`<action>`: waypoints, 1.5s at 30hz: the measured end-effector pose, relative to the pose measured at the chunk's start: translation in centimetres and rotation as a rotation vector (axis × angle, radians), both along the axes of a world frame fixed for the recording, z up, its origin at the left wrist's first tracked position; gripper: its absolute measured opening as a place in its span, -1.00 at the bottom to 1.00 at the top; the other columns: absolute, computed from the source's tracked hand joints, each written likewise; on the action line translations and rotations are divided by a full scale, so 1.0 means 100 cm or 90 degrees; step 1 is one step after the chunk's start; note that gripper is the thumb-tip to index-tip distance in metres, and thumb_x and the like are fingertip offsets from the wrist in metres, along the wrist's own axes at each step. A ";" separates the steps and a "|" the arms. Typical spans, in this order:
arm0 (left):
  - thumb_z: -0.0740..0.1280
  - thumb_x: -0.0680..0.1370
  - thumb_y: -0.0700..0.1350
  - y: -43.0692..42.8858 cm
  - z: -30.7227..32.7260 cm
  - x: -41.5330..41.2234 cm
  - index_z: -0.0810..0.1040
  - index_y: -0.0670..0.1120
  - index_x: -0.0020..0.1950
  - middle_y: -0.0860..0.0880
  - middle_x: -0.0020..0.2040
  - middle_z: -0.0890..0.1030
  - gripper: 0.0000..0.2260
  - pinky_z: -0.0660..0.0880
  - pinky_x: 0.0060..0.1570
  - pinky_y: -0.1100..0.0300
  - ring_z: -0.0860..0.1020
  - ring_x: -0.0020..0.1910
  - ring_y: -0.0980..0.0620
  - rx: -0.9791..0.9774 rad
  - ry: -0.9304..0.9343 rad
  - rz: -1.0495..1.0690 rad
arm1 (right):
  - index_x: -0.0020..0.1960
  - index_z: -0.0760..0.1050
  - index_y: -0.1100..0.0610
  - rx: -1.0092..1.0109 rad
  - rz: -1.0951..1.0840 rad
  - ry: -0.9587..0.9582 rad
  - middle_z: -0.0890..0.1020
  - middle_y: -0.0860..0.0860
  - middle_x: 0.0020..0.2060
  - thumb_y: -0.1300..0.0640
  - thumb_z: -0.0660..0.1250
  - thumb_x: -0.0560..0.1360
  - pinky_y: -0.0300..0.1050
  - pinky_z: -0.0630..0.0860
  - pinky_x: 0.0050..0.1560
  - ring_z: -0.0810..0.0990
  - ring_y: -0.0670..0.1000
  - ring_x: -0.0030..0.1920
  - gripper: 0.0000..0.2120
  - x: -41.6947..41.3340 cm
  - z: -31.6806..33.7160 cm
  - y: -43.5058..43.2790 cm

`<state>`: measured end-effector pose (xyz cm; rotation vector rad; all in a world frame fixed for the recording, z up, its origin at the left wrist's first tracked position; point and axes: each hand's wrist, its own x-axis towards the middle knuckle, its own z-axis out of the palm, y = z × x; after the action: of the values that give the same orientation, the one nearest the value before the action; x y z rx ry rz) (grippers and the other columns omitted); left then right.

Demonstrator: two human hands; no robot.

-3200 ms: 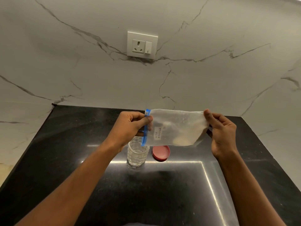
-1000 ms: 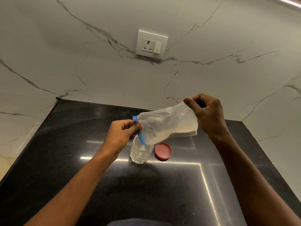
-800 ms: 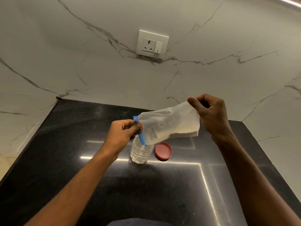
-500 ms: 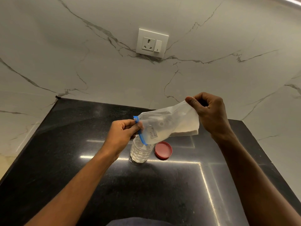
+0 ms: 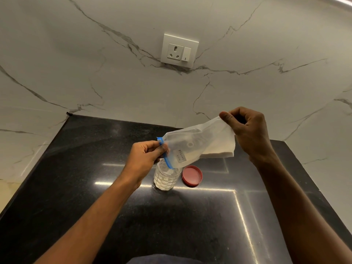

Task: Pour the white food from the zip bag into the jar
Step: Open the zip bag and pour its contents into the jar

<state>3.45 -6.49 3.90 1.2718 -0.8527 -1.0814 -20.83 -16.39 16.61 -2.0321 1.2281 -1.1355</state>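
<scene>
Thin translucent zip bag [image 5: 198, 147] held tilted over the counter [image 5: 76, 187], blue zipper end low above the mouth of the clear ribbed jar [image 5: 166, 178], left hand [image 5: 145, 159] grip pinched shut on the zipper, right hand [image 5: 249, 134] grip pinching the raised bottom corner, white food [image 5: 217, 152] bunched there, round red lid [image 5: 192, 175] flat just beside the jar
</scene>
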 end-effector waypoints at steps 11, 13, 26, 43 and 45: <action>0.45 0.61 -0.13 -0.003 -0.002 0.004 0.72 0.07 0.01 0.16 -0.12 0.79 -0.90 0.63 -0.21 0.38 0.73 -0.13 0.24 -0.015 0.005 0.005 | -0.13 0.64 0.06 0.032 0.006 0.011 0.70 0.07 -0.19 -0.02 0.45 0.56 0.00 0.70 -0.11 0.70 0.08 -0.17 -0.83 -0.006 0.003 -0.002; 0.45 0.61 -0.12 -0.003 -0.003 0.003 0.72 0.07 0.01 0.18 -0.12 0.78 -0.91 0.62 -0.23 0.39 0.73 -0.13 0.25 -0.017 0.004 0.007 | -0.13 0.64 0.05 0.035 0.015 0.019 0.71 0.07 -0.19 -0.02 0.45 0.55 0.00 0.71 -0.11 0.71 0.09 -0.16 -0.84 -0.006 0.005 -0.002; 0.43 0.62 -0.11 -0.006 -0.011 0.004 0.70 0.12 0.01 0.24 -0.08 0.77 -0.88 0.61 -0.20 0.43 0.73 -0.05 0.27 -0.049 -0.014 0.019 | -0.13 0.66 0.06 0.092 0.082 0.055 0.73 0.05 -0.16 -0.14 0.43 0.45 0.00 0.72 -0.08 0.74 0.05 -0.15 -0.74 -0.008 0.017 0.001; 0.46 0.59 -0.12 -0.008 -0.015 0.001 0.71 0.11 0.03 0.26 -0.09 0.77 -0.89 0.60 -0.21 0.44 0.72 -0.04 0.29 -0.040 -0.002 0.021 | -0.10 0.68 0.15 0.049 0.064 0.086 0.73 0.07 -0.19 -0.02 0.48 0.54 0.11 0.72 -0.07 0.73 0.08 -0.18 -0.78 -0.005 0.017 0.001; 0.46 0.59 -0.12 -0.008 -0.015 0.002 0.71 0.11 0.03 0.26 -0.08 0.77 -0.88 0.60 -0.21 0.44 0.72 -0.04 0.29 -0.037 0.007 0.020 | -0.11 0.68 0.15 0.051 0.071 0.098 0.73 0.07 -0.20 0.00 0.48 0.54 0.12 0.72 -0.07 0.73 0.07 -0.19 -0.79 -0.004 0.018 0.000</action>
<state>3.63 -7.32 2.37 1.2261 -0.8474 -1.0312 -21.27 -16.36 18.45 -2.1302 1.1966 -0.8783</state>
